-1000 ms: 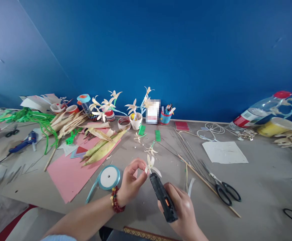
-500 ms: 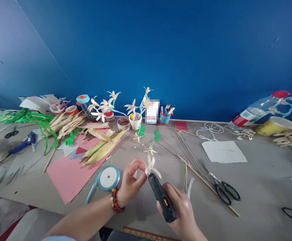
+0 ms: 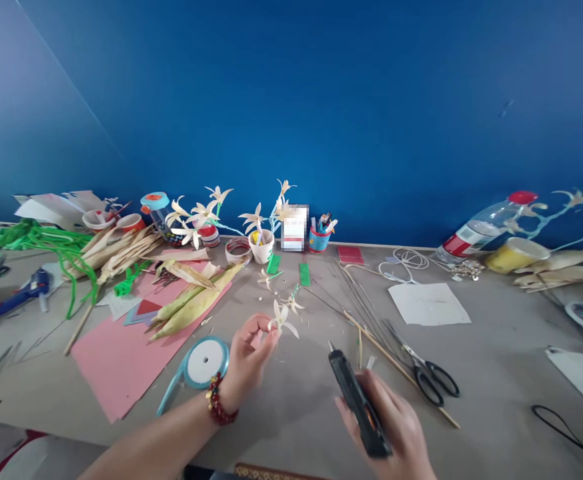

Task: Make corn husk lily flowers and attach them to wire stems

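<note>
Between the fingertips of my left hand (image 3: 251, 353) is a white artificial flower (image 3: 282, 318) with thin, spread petals. My right hand (image 3: 394, 420) is wrapped round a black glue gun (image 3: 356, 400), its nozzle pointing up and to the left, apart from the flower. Just beyond the left hand a second flower (image 3: 292, 303) with a short green stem lies on the table, and a smaller flower piece (image 3: 265, 279) lies behind it. A roll of light blue ribbon (image 3: 205, 362) sits left of my left wrist.
Black-handled scissors (image 3: 429, 373) and a long wooden stick (image 3: 396, 360) lie to the right. Pink paper (image 3: 116, 373) with corn husks (image 3: 196, 303) is on the left, a blue glue gun (image 3: 21, 293) farther out. Cups with flowers and a pen holder (image 3: 320, 239) stand by the blue wall.
My right hand has drawn the glue gun away from the flower, to the right and towards me. The flower stays in my left hand. The whole view has shifted slightly.
</note>
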The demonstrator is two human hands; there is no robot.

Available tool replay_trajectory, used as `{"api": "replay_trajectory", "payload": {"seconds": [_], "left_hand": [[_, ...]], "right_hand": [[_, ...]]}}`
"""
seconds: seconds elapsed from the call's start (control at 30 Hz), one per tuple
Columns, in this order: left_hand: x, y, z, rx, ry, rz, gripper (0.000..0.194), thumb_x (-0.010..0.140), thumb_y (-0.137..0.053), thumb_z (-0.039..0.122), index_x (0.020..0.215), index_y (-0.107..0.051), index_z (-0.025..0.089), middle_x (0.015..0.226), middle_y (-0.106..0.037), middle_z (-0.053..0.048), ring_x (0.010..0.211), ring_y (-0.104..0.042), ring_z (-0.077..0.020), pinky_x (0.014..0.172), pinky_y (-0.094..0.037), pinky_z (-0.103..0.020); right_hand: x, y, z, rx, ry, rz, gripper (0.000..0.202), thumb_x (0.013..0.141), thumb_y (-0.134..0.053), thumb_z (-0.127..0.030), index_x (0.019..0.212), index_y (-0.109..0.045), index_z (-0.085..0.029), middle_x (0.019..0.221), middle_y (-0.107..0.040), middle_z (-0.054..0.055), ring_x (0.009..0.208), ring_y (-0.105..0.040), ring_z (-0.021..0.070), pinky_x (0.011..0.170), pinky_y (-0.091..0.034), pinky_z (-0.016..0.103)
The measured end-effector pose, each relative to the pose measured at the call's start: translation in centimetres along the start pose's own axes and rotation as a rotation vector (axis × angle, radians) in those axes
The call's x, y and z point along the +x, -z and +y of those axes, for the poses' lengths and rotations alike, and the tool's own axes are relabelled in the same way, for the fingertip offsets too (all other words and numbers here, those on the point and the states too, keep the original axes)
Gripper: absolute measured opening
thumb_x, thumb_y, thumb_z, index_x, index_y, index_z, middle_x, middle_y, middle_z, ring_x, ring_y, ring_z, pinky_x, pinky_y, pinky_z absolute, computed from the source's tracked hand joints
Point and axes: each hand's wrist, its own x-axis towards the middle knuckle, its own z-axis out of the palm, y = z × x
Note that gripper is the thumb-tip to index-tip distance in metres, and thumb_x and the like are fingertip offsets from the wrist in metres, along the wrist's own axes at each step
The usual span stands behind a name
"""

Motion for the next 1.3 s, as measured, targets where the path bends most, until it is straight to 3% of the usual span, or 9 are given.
{"api": "replay_trajectory", "payload": {"seconds": [0.17,0.37,0.47,0.57,0.67,0.77,0.93,1.1,1.3], "left_hand": [[0.5,0.3,-0.2,-0.175,0.007,0.043,0.013,0.085,-0.064,0.026,0.078,-0.055,0.018,0.083,-0.050,0.000,0.066,-0.041,-0.0095,0.061,-0.035,-0.022],[0.7,0.4,0.0,-0.185,-0.010,0.056,0.015,0.084,-0.065,0.027,0.077,-0.056,0.019,0.082,-0.049,0.000,0.067,-0.041,-0.0099,0.061,-0.036,-0.022],[0.7,0.4,0.1,-0.149,-0.019,0.057,0.017,0.084,-0.065,0.029,0.077,-0.055,0.018,0.081,-0.049,0.000,0.066,-0.041,-0.0100,0.061,-0.036,-0.022],[0.6,0.4,0.0,-0.100,-0.023,0.056,0.019,0.084,-0.064,0.032,0.077,-0.054,0.018,0.082,-0.050,-0.001,0.066,-0.042,-0.0102,0.059,-0.037,-0.022],[0.6,0.3,0.1,-0.041,-0.040,0.055,0.021,0.084,-0.064,0.034,0.076,-0.053,0.018,0.080,-0.050,-0.001,0.066,-0.043,-0.0110,0.059,-0.037,-0.022],[0.7,0.2,0.4,-0.002,-0.078,0.054,0.021,0.085,-0.062,0.033,0.075,-0.053,0.017,0.078,-0.048,-0.001,0.067,-0.042,-0.0114,0.060,-0.037,-0.022],[0.8,0.2,0.6,0.030,-0.077,0.036,0.019,0.087,-0.060,0.031,0.076,-0.053,0.017,0.077,-0.047,0.000,0.065,-0.040,-0.0109,0.061,-0.036,-0.023],[0.8,0.4,0.2,0.049,-0.069,0.020,0.021,0.088,-0.058,0.031,0.074,-0.053,0.017,0.079,-0.048,-0.001,0.064,-0.039,-0.0108,0.059,-0.035,-0.023],[0.8,0.4,0.0,0.039,-0.061,0.026,0.022,0.087,-0.059,0.033,0.074,-0.054,0.017,0.079,-0.048,-0.001,0.064,-0.040,-0.0113,0.059,-0.035,-0.023]], "right_hand": [[-0.8,2.5,4.0,-0.322,-0.032,-0.264,0.032,0.069,-0.048,-0.013,0.099,-0.052,-0.024,0.089,-0.070,0.007,0.070,-0.070,0.0243,0.053,-0.052,0.030],[-0.9,3.8,5.0,-0.370,0.065,-0.383,0.034,0.071,-0.058,-0.018,0.105,-0.058,-0.023,0.100,-0.071,0.007,0.087,-0.070,0.0272,0.073,-0.055,0.038],[0.9,4.9,5.1,-0.361,0.131,-0.445,0.034,0.071,-0.065,-0.024,0.105,-0.061,-0.024,0.103,-0.071,0.007,0.087,-0.070,0.0289,0.071,-0.054,0.039],[4.8,5.0,5.2,-0.312,0.075,-0.510,0.014,0.086,-0.056,-0.028,0.098,-0.064,-0.026,0.100,-0.070,0.005,0.082,-0.069,0.0239,0.064,-0.050,0.034],[9.6,2.5,5.5,-0.177,0.076,-0.585,0.023,0.095,-0.044,-0.024,0.093,-0.067,-0.025,0.098,-0.070,0.005,0.090,-0.066,0.0220,0.068,-0.047,0.031],[13.6,-1.7,5.8,-0.098,0.141,-0.671,0.021,0.091,-0.050,-0.019,0.092,-0.071,-0.025,0.094,-0.072,0.003,0.092,-0.065,0.0209,0.076,-0.046,0.030],[16.2,-7.2,6.2,-0.085,0.172,-0.667,0.027,0.089,-0.049,-0.014,0.095,-0.074,-0.023,0.096,-0.074,0.004,0.091,-0.066,0.0206,0.077,-0.046,0.029],[16.6,-8.6,6.6,-0.078,0.200,-0.684,0.032,0.090,-0.047,-0.014,0.108,-0.071,-0.024,0.101,-0.073,0.004,0.094,-0.065,0.0190,0.079,-0.045,0.027],[16.8,-8.4,6.0,-0.127,0.213,-0.706,0.028,0.085,-0.051,-0.013,0.105,-0.067,-0.024,0.101,-0.070,0.005,0.085,-0.063,0.0198,0.068,-0.040,0.026]]}}
